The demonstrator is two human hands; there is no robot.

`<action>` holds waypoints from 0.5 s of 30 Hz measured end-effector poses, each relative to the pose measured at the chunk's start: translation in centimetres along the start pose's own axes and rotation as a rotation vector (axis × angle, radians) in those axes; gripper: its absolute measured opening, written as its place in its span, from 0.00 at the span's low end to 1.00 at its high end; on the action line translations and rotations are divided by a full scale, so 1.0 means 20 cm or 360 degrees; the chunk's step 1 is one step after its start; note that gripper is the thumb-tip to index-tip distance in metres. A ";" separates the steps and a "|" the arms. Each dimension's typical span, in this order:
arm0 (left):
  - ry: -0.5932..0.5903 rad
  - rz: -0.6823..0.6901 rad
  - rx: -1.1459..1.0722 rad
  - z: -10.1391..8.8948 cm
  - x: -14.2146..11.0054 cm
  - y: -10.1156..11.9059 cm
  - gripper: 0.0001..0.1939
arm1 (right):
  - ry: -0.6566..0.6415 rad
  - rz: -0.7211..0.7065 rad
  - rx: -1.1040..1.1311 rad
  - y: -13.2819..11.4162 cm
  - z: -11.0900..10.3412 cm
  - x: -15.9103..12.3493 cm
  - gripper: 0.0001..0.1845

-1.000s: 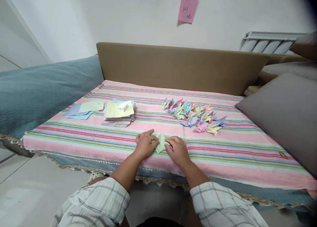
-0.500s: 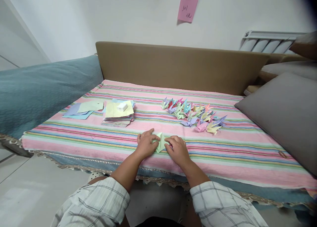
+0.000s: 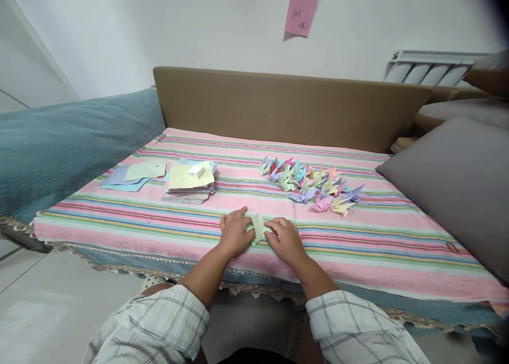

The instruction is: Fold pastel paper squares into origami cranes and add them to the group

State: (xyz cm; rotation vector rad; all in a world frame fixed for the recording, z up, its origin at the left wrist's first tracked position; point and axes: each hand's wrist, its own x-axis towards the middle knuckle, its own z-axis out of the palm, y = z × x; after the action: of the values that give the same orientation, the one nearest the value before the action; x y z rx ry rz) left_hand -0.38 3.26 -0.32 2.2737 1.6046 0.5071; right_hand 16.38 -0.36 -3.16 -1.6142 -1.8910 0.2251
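A small folded sheet of pale green origami paper [image 3: 258, 227] lies on the striped cloth between my two hands. My left hand [image 3: 237, 231] is at its left edge, thumb and fingers closed on the paper. At the opposite edge, my right hand [image 3: 284, 237] pinches the paper between thumb and forefinger. Parts of the sheet are hidden under the fingers. Beyond my right hand sits a cluster of folded paper cranes [image 3: 304, 195] in several colours.
A stack of square paper [image 3: 189, 194] with a small white block [image 3: 195, 171] on top stands at left. Loose sheets [image 3: 133, 177] lie beside it. A grey cushion [image 3: 453, 189] leans at right, near a small brown loop [image 3: 452, 247]. The striped cloth [image 3: 131, 226] covers the seat.
The green paper's left flap has shifted and the sheet looks wider and more opened out between the hands. My left thumb has moved slightly down; the right hand stays in place.
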 end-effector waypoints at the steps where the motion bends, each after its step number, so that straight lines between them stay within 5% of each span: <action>1: -0.0007 0.0009 0.0017 0.00 0.00 0.00 0.12 | 0.0000 -0.0003 -0.0003 0.00 0.00 0.00 0.13; 11: -0.0037 0.0109 -0.0007 0.00 -0.01 0.00 0.10 | -0.0008 -0.0023 -0.0012 0.01 0.01 0.00 0.13; 15: -0.0197 0.0164 -0.0111 -0.05 -0.01 -0.01 0.10 | -0.0036 0.0013 0.0011 0.01 0.00 0.00 0.13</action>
State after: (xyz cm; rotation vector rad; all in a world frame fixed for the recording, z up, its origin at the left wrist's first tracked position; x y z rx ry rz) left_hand -1.03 3.22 0.37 2.2965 1.3955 0.4313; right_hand 16.48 -0.26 -3.18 -1.6216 -1.8992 0.2542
